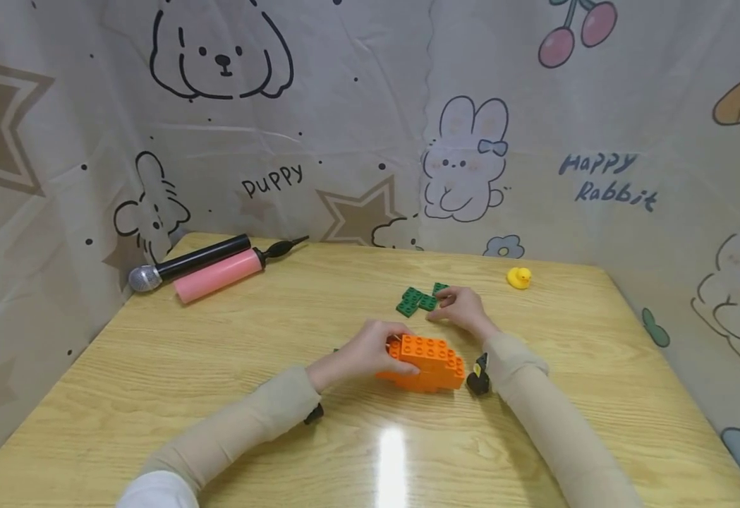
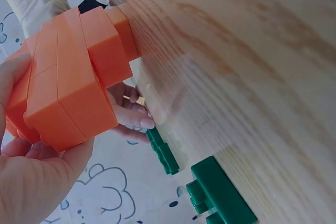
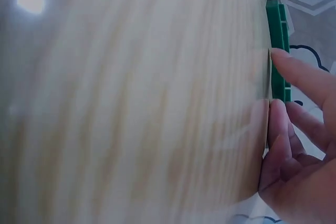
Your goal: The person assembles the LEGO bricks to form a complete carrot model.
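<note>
My left hand [image 1: 366, 353] grips a stepped build of orange toy building bricks [image 1: 429, 363], its studs facing up in the head view. In the left wrist view the thumb and fingers wrap around the near end of the orange bricks [image 2: 68, 87]. Farther back, my right hand [image 1: 465, 310] reaches over a small group of flat green bricks [image 1: 410, 300]. Its fingers are spread apart, with fingertips touching or very close to a green brick [image 3: 278, 51] in the right wrist view. Whether any brick is pinched there does not show.
A small black object with a yellow mark [image 1: 479, 377] lies by my right sleeve. Another black piece [image 1: 314, 413] is partly under my left forearm. At the back left lie a microphone [image 1: 204, 257] and a pink pump [image 1: 220, 276]. A yellow duck [image 1: 518, 278] sits back right.
</note>
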A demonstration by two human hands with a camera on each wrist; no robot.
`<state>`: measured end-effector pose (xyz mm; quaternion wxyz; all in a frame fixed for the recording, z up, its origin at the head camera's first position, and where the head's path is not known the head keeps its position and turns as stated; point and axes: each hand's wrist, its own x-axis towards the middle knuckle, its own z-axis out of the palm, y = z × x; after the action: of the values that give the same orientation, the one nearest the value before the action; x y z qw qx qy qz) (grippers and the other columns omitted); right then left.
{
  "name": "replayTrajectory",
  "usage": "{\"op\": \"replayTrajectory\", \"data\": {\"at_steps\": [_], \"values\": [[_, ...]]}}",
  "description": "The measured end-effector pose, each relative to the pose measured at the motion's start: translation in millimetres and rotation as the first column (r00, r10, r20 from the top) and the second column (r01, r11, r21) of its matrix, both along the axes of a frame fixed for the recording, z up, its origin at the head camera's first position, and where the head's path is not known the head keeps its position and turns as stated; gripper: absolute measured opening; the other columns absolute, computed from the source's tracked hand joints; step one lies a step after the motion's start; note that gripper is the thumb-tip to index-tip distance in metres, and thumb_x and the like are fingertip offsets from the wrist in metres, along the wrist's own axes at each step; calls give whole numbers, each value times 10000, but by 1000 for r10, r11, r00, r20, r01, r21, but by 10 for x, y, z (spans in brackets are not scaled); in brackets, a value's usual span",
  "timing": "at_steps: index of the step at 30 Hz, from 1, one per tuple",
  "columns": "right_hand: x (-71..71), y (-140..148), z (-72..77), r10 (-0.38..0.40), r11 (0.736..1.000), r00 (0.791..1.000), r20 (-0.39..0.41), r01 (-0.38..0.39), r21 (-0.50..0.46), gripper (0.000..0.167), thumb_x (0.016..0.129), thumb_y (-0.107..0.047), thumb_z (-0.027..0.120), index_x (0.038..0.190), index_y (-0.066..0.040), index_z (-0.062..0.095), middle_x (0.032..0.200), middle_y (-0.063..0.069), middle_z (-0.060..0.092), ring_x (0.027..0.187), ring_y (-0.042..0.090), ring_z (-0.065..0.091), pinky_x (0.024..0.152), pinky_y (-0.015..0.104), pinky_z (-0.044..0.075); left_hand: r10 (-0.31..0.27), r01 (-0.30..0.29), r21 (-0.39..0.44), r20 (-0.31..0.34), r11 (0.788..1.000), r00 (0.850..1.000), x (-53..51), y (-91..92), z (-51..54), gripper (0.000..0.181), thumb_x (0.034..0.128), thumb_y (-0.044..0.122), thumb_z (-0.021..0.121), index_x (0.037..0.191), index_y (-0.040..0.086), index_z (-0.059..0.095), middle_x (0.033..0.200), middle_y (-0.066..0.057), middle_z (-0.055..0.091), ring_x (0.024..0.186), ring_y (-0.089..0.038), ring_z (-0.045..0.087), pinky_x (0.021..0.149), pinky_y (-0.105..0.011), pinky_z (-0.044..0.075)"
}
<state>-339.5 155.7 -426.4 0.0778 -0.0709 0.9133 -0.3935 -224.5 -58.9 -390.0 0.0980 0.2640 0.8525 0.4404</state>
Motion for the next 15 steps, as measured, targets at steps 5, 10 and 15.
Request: {"op": "replayTrajectory", "data": {"at_steps": [5,10,15], "values": [[14,-7,14,6,998,1000,-24,-4,56,461,788,-209,788,1177,-1,652,1066,180,665,987,291,601,880,416,492,0,0,12,3,1000,1000,-4,21,-15,428,756,166,820,1131,37,658,1056,-82,685,823,-56,613,694,-165,522],[16,9,3,-1,998,1000,-7,1,57,446,807,-227,771,1173,-2,651,1111,181,660,1024,297,599,900,417,489,-5,5,11,5,1000,1000,-8,26,-25,434,756,171,821,1135,38,658,1065,-79,683,834,-60,617,702,-169,526],[73,63,34,2,1000,1000,3,-2,-1,443,832,-222,739,1182,19,615,1139,202,649,1037,310,615,891,413,508,3,-3,6,10,1000,1000,-13,-1,-21,446,759,189,820,1147,44,655,1080,-71,680,856,-77,619,735,-185,529]]}}
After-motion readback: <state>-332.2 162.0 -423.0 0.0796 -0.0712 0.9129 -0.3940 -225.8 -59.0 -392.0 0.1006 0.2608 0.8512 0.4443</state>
